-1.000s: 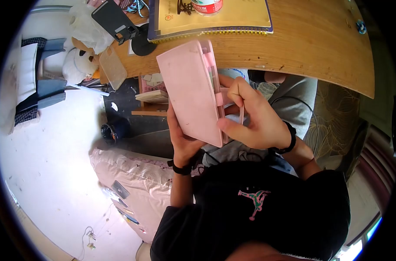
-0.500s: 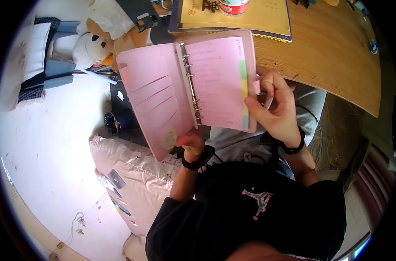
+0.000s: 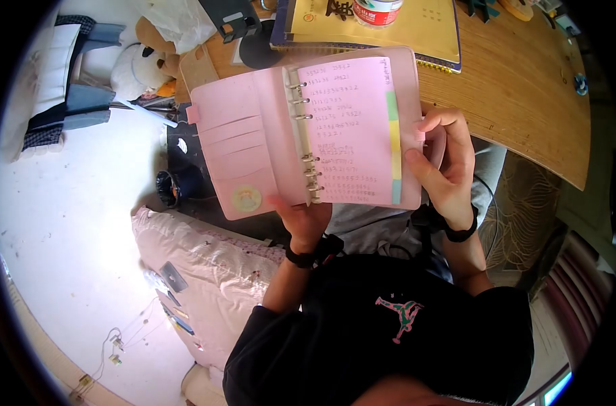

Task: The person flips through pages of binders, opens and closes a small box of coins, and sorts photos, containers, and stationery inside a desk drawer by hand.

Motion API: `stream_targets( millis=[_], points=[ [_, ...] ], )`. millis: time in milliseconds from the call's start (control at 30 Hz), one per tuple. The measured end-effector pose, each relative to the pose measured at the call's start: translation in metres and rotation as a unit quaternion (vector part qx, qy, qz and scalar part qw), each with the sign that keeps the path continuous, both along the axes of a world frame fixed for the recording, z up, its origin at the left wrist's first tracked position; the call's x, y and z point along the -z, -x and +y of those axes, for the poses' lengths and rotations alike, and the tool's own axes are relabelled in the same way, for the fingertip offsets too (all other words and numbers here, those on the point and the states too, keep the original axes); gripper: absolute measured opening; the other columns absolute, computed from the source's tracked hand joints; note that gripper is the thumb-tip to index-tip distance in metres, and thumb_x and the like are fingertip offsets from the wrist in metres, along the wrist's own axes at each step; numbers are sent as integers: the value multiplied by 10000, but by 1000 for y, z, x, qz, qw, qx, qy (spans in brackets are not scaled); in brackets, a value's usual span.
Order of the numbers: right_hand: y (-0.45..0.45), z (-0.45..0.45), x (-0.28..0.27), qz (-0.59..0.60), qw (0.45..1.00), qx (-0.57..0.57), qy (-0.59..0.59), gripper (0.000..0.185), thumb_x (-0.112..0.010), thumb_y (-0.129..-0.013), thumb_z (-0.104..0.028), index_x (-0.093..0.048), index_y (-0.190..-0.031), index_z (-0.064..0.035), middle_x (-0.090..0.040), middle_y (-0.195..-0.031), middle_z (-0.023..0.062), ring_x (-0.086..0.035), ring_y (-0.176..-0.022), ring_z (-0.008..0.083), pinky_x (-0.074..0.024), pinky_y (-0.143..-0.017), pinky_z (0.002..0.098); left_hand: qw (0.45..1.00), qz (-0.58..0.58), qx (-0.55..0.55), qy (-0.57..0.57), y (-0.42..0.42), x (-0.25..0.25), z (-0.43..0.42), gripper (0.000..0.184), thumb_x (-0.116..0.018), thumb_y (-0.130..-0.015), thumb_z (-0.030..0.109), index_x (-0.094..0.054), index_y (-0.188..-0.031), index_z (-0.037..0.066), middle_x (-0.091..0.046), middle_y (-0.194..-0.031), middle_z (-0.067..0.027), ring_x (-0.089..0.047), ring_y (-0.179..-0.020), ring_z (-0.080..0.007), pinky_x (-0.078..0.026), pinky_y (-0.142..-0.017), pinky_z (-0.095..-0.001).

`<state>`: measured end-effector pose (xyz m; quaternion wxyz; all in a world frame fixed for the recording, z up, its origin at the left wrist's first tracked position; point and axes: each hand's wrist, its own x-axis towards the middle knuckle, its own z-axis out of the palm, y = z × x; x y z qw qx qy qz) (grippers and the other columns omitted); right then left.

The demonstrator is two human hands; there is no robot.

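Note:
A pink ring binder notebook (image 3: 355,135) lies spread open in front of me, above my lap. Its left inside cover has card slots and a round sticker (image 3: 246,198); the pink page on the right carries handwritten lines, with green, yellow and blue index tabs along its edge. My left hand (image 3: 302,218) supports the lower edge near the rings, thumb on the cover and the other fingers hidden behind. At the right edge, my right hand (image 3: 448,159) grips the cover between thumb and fingers, beside the small pink clasp strap (image 3: 419,136).
The wooden desk (image 3: 511,101) holds a yellow spiral notebook (image 3: 416,30) with a red and white can (image 3: 377,12) on it. A dark bin (image 3: 167,188) stands on the left, near a pink padded cover (image 3: 206,254). A stuffed toy (image 3: 135,71) sits at the upper left.
The notebook has turned flatter towards me and shifted slightly right, so its page writing is now clearer. Both hands have moved with it and keep their hold.

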<state>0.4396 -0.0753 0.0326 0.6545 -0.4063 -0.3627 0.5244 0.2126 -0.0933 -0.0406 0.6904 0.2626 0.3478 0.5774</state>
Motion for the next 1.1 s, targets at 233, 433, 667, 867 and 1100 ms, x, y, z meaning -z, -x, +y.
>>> stream_targets(
  millis=[233, 433, 667, 867, 1100],
  points=[
    [-7, -1, 12, -189, 982, -6, 13, 414, -741, -841, 52, -566, -1191, -82, -547, -1027, -17, -541, -898, 31, -429, -696, 180, 1000, 4, 20, -17, 6, 15, -7, 1076, -373, -909, 852, -197, -1633, 76, -329, -1646, -104, -358, -1490, -286, -321, -1203, -475],
    [-5, -1, 13, -188, 981, -41, 22, 466, -751, -829, 47, -578, -1239, -92, -545, -1095, -19, -522, -933, 28, -406, -678, 171, 979, 189, 46, -61, 21, 34, -9, 1045, -367, -929, 830, -253, -1612, 47, -381, -1612, -117, -389, -1471, -288, -339, -1193, -481],
    [-3, 1, 5, -257, 966, -25, -22, 416, -730, -831, 46, -627, -1220, -58, -567, -1290, 74, -559, -970, 88, -452, -727, 210, 981, 174, 9, -87, 12, 24, -12, 991, -427, -952, 780, -315, -1572, 14, -425, -1572, -141, -424, -1439, -275, -360, -1175, -456],
    [-1, 0, 5, -245, 969, -19, -12, 370, -713, -849, 31, -667, -1207, -54, -546, -1396, 131, -590, -930, 97, -458, -692, 204, 989, 110, -2, -104, 18, 54, -16, 947, -455, -978, 731, -304, -1572, 10, -405, -1581, -148, -406, -1448, -295, -357, -1171, -461],
    [3, 2, 2, -315, 948, -16, -50, 460, -853, -794, -70, -668, -1215, -62, -503, -1432, 149, -622, -762, 100, -502, -642, 226, 978, 154, 6, -144, 6, 40, -10, 958, -626, -917, 488, -139, -1595, 18, -305, -1620, -160, -395, -1456, -306, -379, -1163, -461]
  ],
)
